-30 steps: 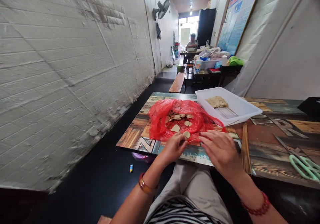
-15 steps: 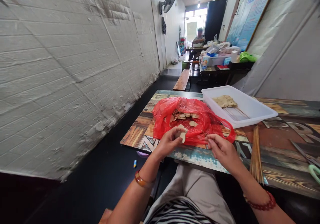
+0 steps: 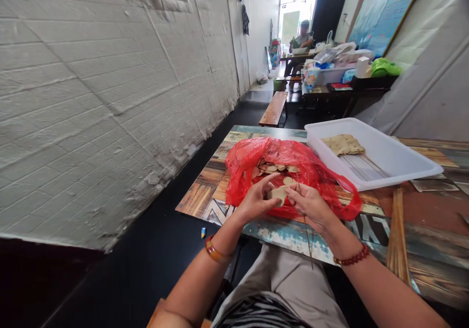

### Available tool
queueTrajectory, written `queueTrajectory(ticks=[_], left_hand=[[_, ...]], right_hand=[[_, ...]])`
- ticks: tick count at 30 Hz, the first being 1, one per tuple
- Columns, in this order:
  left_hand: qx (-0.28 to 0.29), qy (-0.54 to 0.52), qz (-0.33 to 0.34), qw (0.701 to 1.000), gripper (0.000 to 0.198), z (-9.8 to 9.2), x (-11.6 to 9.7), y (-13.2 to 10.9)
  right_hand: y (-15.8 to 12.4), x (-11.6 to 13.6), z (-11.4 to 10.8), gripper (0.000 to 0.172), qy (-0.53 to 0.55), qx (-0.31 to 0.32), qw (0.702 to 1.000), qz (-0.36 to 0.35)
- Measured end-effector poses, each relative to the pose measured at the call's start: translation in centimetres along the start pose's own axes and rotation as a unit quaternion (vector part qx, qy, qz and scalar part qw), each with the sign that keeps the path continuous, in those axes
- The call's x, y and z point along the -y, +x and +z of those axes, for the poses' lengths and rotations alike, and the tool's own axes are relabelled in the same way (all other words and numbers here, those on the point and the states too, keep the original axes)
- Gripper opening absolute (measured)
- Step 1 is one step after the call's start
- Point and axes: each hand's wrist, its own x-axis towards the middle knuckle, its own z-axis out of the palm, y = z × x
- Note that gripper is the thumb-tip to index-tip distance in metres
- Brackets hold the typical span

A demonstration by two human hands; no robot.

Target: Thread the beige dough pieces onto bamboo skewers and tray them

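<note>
Over the table's front edge, my left hand [image 3: 256, 200] grips thin, round beige slices [image 3: 279, 195] between thumb and fingers; how many is unclear. My right hand [image 3: 310, 205] pinches a thin skewer [image 3: 308, 240], which points down past the table edge. Its fingertips meet the slices' right side; whether the skewer has pierced them I cannot tell. Just behind both hands lies an open red plastic bag [image 3: 252, 148], with several more loose slices [image 3: 269, 166] inside.
A white plastic tray [image 3: 410, 173] at the back right holds flat beige pieces [image 3: 342, 144] on sticks. To my right lies a bundle of wooden skewers [image 3: 397, 235]. Beyond are a bench [image 3: 274, 108], a cluttered table and a seated person [image 3: 302, 40]. A wall runs along the left.
My right hand has moved left to the slices in my left hand, and a skewer now shows in it. The view has tilted down slightly; the scissors at the right have mostly left it.
</note>
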Motion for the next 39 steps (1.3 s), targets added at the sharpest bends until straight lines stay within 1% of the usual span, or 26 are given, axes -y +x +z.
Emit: queueTrajectory(ticks=[2, 5, 7, 9, 11, 13, 16, 18, 21, 24, 26, 28, 30, 32, 34, 36, 39], left_hand=[[-0.033, -0.058, -0.012, 0.998, 0.069, -0.3, 0.4, 0.8], [-0.065, -0.169, -0.044, 0.983, 0.057, -0.5, 0.8, 2.0], [-0.067, -0.227, -0.076, 0.969, 0.051, -0.6, 0.9, 2.7], [-0.056, -0.258, -0.105, 0.959, 0.048, -0.5, 0.8, 3.4], [-0.042, -0.259, -0.126, 0.957, 0.048, -0.4, 0.7, 4.1], [-0.022, -0.241, -0.136, 0.961, 0.047, -0.1, 0.5, 4.8], [0.005, -0.194, -0.138, 0.971, 0.039, 0.5, 0.5, 5.9], [0.008, -0.167, -0.138, 0.976, 0.035, 0.7, 0.8, 6.5], [-0.016, -0.174, -0.123, 0.977, 0.035, 0.4, 1.4, 7.1], [-0.050, -0.196, -0.106, 0.974, 0.037, -0.4, 1.8, 7.2], [-0.069, -0.200, -0.098, 0.972, 0.036, -1.0, 1.9, 7.0], [-0.080, -0.210, -0.084, 0.971, 0.033, -1.4, 1.9, 6.8], [-0.089, -0.223, -0.070, 0.968, 0.032, -1.6, 1.9, 6.7], [-0.095, -0.229, -0.059, 0.967, 0.031, -1.7, 1.8, 6.7], [-0.091, -0.227, -0.058, 0.968, 0.031, -1.7, 1.7, 6.6], [-0.076, -0.226, -0.064, 0.969, 0.032, -1.7, 1.7, 6.6], [-0.074, -0.221, -0.068, 0.970, 0.034, -1.8, 1.6, 6.5]], right_hand=[[0.6, 0.2, -0.5, 0.030, 0.015, -0.009, 1.000, -0.003], [1.3, 0.3, -1.3, 0.030, 0.036, -0.030, 0.999, -0.009], [1.8, 0.1, -1.7, 0.028, 0.053, -0.044, 0.997, -0.017], [2.2, -0.3, -2.0, 0.026, 0.068, -0.057, 0.996, -0.025], [2.5, -0.7, -2.2, 0.024, 0.076, -0.065, 0.995, -0.028], [2.8, -0.9, -2.3, 0.024, 0.082, -0.076, 0.993, -0.030], [3.0, -0.8, -2.4, 0.025, 0.087, -0.088, 0.992, -0.036], [3.1, -0.7, -2.4, 0.026, 0.086, -0.095, 0.991, -0.042], [3.0, -0.4, -2.5, 0.029, 0.067, -0.111, 0.989, -0.066], [2.6, -0.3, -2.4, 0.042, 0.031, -0.116, 0.990, -0.075], [2.2, -0.4, -2.3, 0.047, -0.004, -0.111, 0.991, -0.079], [1.9, -0.5, -2.0, 0.049, -0.063, -0.107, 0.988, -0.095], [1.6, -0.6, -1.8, 0.045, -0.160, -0.112, 0.972, -0.129], [1.3, -0.8, -1.5, 0.037, -0.266, -0.122, 0.939, -0.181], [1.2, -1.1, -1.4, 0.030, -0.342, -0.121, 0.902, -0.234], [1.2, -1.5, -1.3, 0.028, -0.382, -0.103, 0.880, -0.264], [1.3, -2.0, -1.2, 0.029, -0.417, -0.072, 0.866, -0.266]])
